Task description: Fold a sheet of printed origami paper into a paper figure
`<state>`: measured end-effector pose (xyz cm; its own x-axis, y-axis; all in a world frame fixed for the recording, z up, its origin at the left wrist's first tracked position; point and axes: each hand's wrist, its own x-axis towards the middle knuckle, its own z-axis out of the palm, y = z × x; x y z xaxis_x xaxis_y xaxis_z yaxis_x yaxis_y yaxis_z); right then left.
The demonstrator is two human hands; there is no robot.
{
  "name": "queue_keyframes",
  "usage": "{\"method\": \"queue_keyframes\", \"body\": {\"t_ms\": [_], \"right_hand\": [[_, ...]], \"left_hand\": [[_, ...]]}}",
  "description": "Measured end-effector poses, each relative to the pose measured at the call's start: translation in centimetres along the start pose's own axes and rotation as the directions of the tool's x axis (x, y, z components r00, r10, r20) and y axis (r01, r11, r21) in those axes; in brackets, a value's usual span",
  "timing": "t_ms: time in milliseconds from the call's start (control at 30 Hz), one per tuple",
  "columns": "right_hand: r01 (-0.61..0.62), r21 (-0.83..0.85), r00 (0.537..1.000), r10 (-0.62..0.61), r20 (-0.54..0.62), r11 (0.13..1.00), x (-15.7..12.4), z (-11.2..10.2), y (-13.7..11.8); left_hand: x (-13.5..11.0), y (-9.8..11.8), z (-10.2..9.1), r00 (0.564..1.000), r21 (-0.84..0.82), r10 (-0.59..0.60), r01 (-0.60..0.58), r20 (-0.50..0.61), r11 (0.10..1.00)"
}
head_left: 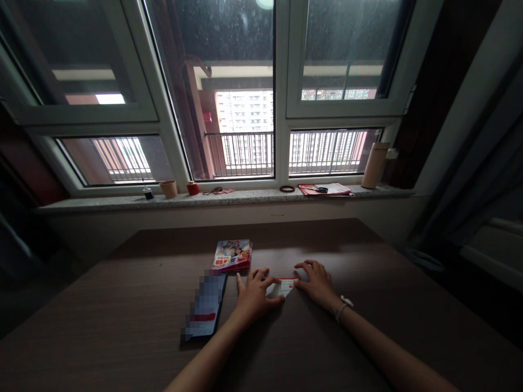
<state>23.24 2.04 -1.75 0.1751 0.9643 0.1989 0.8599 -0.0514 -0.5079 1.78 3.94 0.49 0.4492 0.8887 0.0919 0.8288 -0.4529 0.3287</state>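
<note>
A small folded piece of paper [288, 285], white with a red edge and some print, lies on the table between my hands. My left hand [254, 294] grips its left side, the index finger on top and the thumb at the near edge. At the paper's right corner, the thumb and a fingertip of my right hand [317, 284] hold it, while the other fingers curl above the tabletop. Just beyond my left hand sits a stack of colourful printed leaflets [232, 255]. A phone [204, 307], its screen partly pixelated, lies left of my left forearm.
The brown table [122, 305] reaches toward a stone windowsill [249, 197]. On the sill stand a tan bottle [375, 166], a paper cup [168, 189], a small red jar [192, 188], a bracelet [287, 189], and scissors [322, 190] on red printed sheets [339, 188].
</note>
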Motion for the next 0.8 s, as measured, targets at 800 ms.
{"method": "queue_keyframes", "body": {"t_ms": [800], "right_hand": [[-0.030,-0.079,0.999,0.031,0.010,0.996,0.9,-1.1,1.8]], "left_hand": [[-0.1,0.0,0.2,1.000,0.017,-0.003,0.003,-0.008,1.000]]}}
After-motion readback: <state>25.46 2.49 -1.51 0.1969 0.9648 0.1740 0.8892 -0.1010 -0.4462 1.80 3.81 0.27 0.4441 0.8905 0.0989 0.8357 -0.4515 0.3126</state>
